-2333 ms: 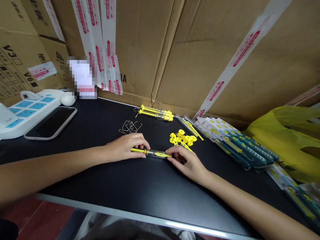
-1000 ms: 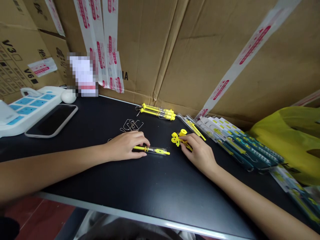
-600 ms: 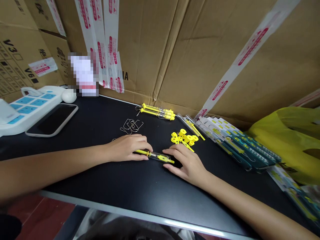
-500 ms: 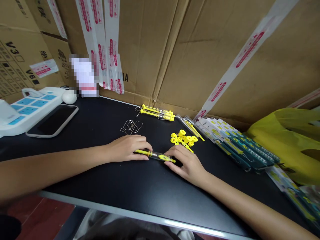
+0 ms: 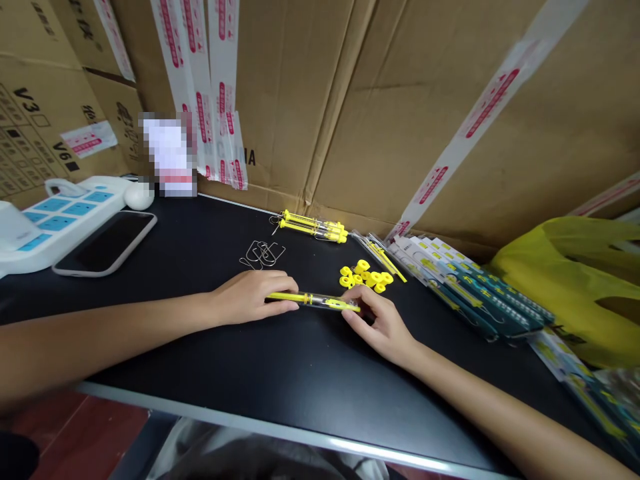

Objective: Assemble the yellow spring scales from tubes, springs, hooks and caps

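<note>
A slim spring scale (image 5: 320, 301), a clear tube with yellow parts inside, lies level between my hands above the black tabletop. My left hand (image 5: 253, 295) is closed around its left end, where a yellow rod comes out from under the fingers. At the right end, the thumb and fingers of my right hand (image 5: 383, 325) pinch the yellow tip. Just behind my right hand is a small heap of yellow caps (image 5: 364, 272). Bent wire hooks (image 5: 263, 253) lie beyond my left hand. Several similar spring scales (image 5: 313, 225) rest farther back.
Clear tubes and yellow rods (image 5: 380, 255) lie near the cardboard wall (image 5: 280, 87). Packaged cards (image 5: 465, 287) are stacked at right beside a yellow plastic bag (image 5: 555, 267). A phone (image 5: 107, 243) and a power strip (image 5: 65, 213) sit at left.
Both hands have shifted slightly, the right one to the right and upward in view. The spring scale has moved with them and now lies more level. Both ends stay held.
</note>
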Tool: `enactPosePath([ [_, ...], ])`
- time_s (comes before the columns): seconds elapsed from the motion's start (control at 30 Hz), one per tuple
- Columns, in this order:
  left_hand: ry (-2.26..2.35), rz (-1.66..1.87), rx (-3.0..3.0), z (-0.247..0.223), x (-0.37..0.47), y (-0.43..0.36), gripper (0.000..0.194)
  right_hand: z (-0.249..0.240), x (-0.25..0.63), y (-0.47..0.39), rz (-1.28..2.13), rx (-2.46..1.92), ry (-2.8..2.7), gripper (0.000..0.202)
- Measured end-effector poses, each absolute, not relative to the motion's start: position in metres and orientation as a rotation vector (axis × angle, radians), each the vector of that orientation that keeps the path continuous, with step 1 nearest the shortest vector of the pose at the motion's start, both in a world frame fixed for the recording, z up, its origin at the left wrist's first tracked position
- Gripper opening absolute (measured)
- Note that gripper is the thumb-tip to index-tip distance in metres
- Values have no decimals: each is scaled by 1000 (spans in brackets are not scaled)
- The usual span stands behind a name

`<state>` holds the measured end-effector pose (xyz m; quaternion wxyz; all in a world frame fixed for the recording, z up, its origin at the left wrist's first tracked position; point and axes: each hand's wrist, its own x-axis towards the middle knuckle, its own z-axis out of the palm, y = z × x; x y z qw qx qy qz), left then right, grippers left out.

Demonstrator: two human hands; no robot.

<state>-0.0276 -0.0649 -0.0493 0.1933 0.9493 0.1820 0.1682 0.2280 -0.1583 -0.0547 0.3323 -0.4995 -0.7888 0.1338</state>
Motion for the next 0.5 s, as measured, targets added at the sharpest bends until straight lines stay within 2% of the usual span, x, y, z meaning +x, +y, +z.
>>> enactPosePath([
  [0.3, 516, 425, 2647, -50, -28, -62, 34, -55, 234, -161, 442, -1197, -1849, 11],
  [0.5, 554, 396, 2703, -50, -29, -63, 27, -45, 243, -158, 568, -1081, -1416, 15],
])
